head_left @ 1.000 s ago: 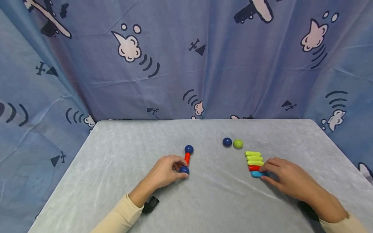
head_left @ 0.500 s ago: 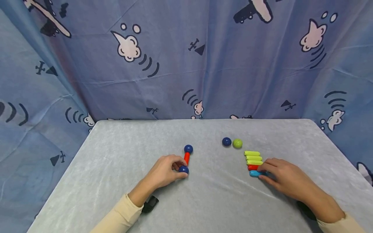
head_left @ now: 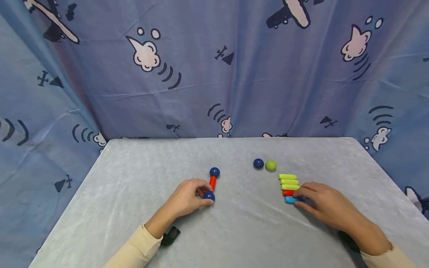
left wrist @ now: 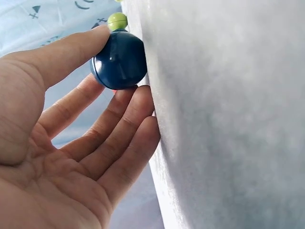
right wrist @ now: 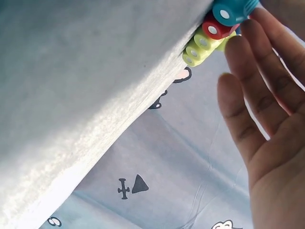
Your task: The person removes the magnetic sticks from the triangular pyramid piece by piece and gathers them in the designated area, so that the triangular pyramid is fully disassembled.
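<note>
My left hand (head_left: 187, 198) pinches a dark blue ball (head_left: 209, 196) between thumb and fingers, low at the tabletop. In the left wrist view the same ball (left wrist: 121, 62) sits at the fingertips, the thumb on its upper side. A red rod (head_left: 212, 182) runs from it to a second dark blue ball (head_left: 215, 172) farther back. On the right, my right hand (head_left: 325, 204) grips the near end of a light blue rod (head_left: 291, 200). Beside that rod lie a red rod (head_left: 288, 192) and several yellow-green rods (head_left: 288, 181) in a row. The right wrist view shows the light blue rod (right wrist: 231, 12) at the fingertips.
A dark blue ball (head_left: 258, 163) and a yellow-green ball (head_left: 271, 165) lie side by side behind the rods. A pale grey cloth covers the table (head_left: 161, 160). Behind it hangs a blue patterned curtain (head_left: 201, 74).
The whole head view has shifted slightly, so things sit a little farther left. Both hands keep their places at the ball and the light blue rod.
</note>
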`<state>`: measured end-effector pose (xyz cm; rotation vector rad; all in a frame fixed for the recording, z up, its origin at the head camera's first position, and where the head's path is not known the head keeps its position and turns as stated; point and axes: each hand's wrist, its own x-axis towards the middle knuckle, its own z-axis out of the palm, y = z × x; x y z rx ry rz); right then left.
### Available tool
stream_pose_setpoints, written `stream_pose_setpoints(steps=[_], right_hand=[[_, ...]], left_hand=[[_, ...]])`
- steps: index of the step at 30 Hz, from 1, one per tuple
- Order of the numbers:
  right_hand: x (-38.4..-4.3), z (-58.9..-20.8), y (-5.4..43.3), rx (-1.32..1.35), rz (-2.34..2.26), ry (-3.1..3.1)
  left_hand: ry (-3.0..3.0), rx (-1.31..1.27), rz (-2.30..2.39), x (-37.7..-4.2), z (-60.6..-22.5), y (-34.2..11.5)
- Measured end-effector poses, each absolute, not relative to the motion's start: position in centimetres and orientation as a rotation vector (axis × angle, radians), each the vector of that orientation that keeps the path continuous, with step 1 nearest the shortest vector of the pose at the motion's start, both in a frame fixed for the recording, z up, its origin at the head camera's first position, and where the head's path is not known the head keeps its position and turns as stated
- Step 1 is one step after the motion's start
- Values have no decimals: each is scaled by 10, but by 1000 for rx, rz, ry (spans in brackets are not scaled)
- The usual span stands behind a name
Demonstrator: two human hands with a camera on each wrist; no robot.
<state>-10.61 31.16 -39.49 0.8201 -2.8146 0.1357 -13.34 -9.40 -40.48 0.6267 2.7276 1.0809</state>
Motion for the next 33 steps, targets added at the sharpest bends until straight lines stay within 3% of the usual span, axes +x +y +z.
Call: stream_pose_setpoints(steps=[13, 23, 33], right_hand=[[-102, -382, 295, 900, 191, -2696], [-106, -371, 243, 976, 310, -2737], [-116, -371, 189, 1061, 392, -2844]], left_hand=[[2728, 705, 995, -127, -401, -95], [2681, 767, 985, -123, -399, -101], [2577, 997, 873, -127, -394, -114]])
